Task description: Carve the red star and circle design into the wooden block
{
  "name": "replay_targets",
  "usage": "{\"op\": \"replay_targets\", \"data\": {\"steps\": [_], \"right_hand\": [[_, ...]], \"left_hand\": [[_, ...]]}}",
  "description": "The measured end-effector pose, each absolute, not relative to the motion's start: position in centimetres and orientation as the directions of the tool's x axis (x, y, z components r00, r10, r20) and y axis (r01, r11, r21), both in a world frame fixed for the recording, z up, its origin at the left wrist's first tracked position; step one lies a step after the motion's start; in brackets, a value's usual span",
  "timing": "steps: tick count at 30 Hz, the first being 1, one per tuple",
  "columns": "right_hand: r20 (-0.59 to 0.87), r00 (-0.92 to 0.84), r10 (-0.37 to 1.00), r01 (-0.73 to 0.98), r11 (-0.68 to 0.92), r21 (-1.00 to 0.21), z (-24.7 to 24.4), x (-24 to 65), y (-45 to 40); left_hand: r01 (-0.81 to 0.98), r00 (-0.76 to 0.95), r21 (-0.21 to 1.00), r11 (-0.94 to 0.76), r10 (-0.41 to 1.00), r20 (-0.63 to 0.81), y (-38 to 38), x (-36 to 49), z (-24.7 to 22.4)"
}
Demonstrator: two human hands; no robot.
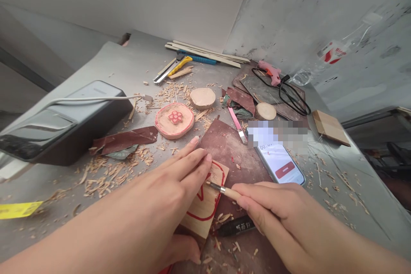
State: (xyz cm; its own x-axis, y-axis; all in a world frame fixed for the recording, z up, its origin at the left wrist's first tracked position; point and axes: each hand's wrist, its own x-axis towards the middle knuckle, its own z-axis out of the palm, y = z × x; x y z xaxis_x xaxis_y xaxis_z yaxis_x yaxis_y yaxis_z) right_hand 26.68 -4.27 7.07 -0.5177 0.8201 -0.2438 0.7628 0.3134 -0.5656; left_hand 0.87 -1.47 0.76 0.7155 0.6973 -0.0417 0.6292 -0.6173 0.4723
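Observation:
A wooden block [201,212] with a red drawn outline lies at the bottom centre on a reddish-brown sheet [224,141]. My left hand [170,192] grips the block, its fingers across the upper left part and its thumb at the lower edge. Between the fingers and thumb of my right hand [272,205] is a carving tool [229,192] with a pale wooden handle. Its metal tip touches the block's face near my left fingertips. A black marker [236,226] lies just below the tool, partly hidden by my right hand.
Wood shavings surround a round slice with a red flower [175,120] and a plain slice [202,98]. A phone [282,162] lies right, a black box [67,124] left. Farther back are a yellow cutter [180,65], a pink glue gun [269,72] and a plastic bottle [337,51].

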Motion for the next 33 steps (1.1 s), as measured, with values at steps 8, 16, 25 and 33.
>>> {"op": "replay_targets", "data": {"steps": [8, 16, 25, 33], "right_hand": [[-0.159, -0.584, 0.796, 0.742, 0.444, -0.503, 6.1, 27.4, -4.0], [-0.069, -0.588, 0.806, 0.742, 0.504, -0.442, 7.4, 27.0, -3.4], [0.018, -0.559, 0.829, 0.725, 0.499, -0.474, 8.3, 28.5, -4.4], [-0.03, -0.52, 0.854, 0.766, 0.45, -0.46, 8.4, 29.0, -4.4]], "left_hand": [[0.646, 0.715, 0.468, -0.603, 0.693, -0.093, -1.9, 0.5, 0.7], [0.615, 0.719, 0.495, -0.614, 0.695, -0.03, -2.3, -0.9, -0.1], [0.505, 0.651, 0.574, -0.645, 0.721, 0.237, -1.4, 0.2, 1.9], [0.441, 0.721, 0.57, -0.693, 0.652, 0.236, -1.0, 0.9, 1.4]]}}
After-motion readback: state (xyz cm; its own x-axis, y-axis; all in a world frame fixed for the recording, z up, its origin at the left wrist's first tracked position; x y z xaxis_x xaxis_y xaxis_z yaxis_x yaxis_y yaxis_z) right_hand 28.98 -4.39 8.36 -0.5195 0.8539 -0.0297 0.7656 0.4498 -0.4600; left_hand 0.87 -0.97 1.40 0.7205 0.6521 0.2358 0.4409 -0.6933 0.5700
